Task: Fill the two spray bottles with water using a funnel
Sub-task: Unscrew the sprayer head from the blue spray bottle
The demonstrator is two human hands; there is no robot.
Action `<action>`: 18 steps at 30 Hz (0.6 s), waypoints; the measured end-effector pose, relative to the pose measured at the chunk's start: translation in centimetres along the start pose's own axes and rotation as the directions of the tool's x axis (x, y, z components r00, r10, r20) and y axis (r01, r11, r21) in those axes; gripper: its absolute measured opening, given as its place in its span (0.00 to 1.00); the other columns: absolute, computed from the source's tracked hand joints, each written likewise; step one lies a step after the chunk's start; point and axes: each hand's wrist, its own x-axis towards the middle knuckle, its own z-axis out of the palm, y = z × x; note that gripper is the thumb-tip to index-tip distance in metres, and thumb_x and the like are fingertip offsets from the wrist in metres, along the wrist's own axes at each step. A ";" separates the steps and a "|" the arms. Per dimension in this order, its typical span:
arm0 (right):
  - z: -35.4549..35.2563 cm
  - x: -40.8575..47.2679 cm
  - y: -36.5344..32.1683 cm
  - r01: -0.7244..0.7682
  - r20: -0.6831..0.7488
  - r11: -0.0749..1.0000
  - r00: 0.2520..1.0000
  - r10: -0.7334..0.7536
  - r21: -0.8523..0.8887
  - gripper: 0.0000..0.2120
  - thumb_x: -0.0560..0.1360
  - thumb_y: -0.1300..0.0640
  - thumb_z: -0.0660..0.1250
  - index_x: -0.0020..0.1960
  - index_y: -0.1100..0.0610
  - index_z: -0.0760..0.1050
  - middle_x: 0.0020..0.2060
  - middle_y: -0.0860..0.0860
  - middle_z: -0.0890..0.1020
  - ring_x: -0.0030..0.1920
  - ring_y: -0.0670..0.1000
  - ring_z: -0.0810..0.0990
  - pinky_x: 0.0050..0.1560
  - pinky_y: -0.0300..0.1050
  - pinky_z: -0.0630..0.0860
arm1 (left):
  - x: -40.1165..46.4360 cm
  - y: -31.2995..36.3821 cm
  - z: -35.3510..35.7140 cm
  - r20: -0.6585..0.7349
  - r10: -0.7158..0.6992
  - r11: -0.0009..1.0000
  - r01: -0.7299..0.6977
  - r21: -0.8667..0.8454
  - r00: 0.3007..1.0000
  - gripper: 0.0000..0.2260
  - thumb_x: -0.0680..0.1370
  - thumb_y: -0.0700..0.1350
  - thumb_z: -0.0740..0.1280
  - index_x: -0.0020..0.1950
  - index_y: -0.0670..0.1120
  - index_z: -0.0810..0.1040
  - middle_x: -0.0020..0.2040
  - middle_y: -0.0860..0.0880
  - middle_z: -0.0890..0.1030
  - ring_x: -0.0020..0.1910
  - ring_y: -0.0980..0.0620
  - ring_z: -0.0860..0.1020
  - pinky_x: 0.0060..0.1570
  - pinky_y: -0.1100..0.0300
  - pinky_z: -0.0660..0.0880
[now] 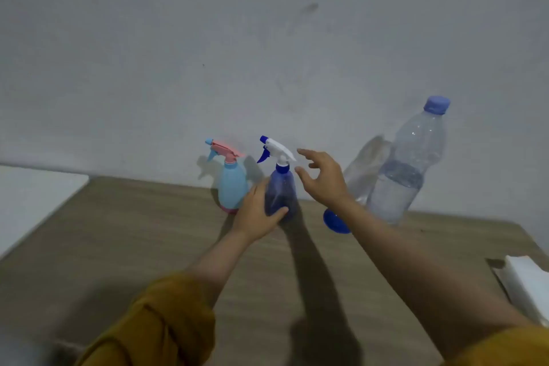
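Note:
A dark blue spray bottle point(280, 187) with a white and blue trigger head stands upright near the back of the wooden table point(148, 241). My left hand point(257, 214) grips its lower body. My right hand point(322, 178) hovers just right of the trigger head, fingers spread, holding nothing. A light blue spray bottle point(231, 184) with a pink trigger head stands to the left, close to the wall. A blue funnel point(334, 221) lies on the table behind my right wrist, partly hidden. A large clear water bottle point(407, 166) with a blue cap stands at the right, partly filled.
A grey wall point(267, 53) rises directly behind the bottles. A white surface point(29, 196) adjoins the table at the left. A white folded item point(528, 285) lies at the table's right edge.

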 end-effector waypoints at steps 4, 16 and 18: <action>0.6 1.5 0.4 -0.011 -0.028 0.999 1.000 0.012 0.038 0.15 0.75 0.55 0.70 0.61 0.53 0.77 0.55 0.46 0.80 0.46 0.44 0.80 0.44 0.25 0.73 | 2.5 -1.1 1.2 -0.022 -0.083 0.991 0.081 -0.104 0.996 0.29 0.73 0.47 0.72 0.70 0.51 0.63 0.68 0.52 0.70 0.67 0.54 0.69 0.63 0.54 0.72; 1.7 1.2 -1.7 -0.107 -0.119 0.948 0.982 0.148 0.301 0.06 0.72 0.66 0.71 0.48 0.59 0.82 0.42 0.51 0.84 0.44 0.51 0.83 0.44 0.46 0.82 | 2.8 -0.9 3.4 -0.166 -0.170 0.960 0.126 -0.252 0.971 0.25 0.70 0.44 0.75 0.62 0.49 0.67 0.61 0.50 0.75 0.60 0.50 0.75 0.56 0.55 0.77; 0.9 0.3 -2.9 -0.118 -0.129 0.931 0.977 0.171 0.346 0.05 0.72 0.65 0.72 0.46 0.59 0.82 0.41 0.50 0.84 0.44 0.50 0.83 0.45 0.46 0.82 | 1.6 -0.2 3.0 -0.197 -0.165 0.957 0.109 -0.268 0.966 0.25 0.69 0.45 0.75 0.61 0.50 0.68 0.59 0.51 0.75 0.58 0.51 0.75 0.55 0.54 0.78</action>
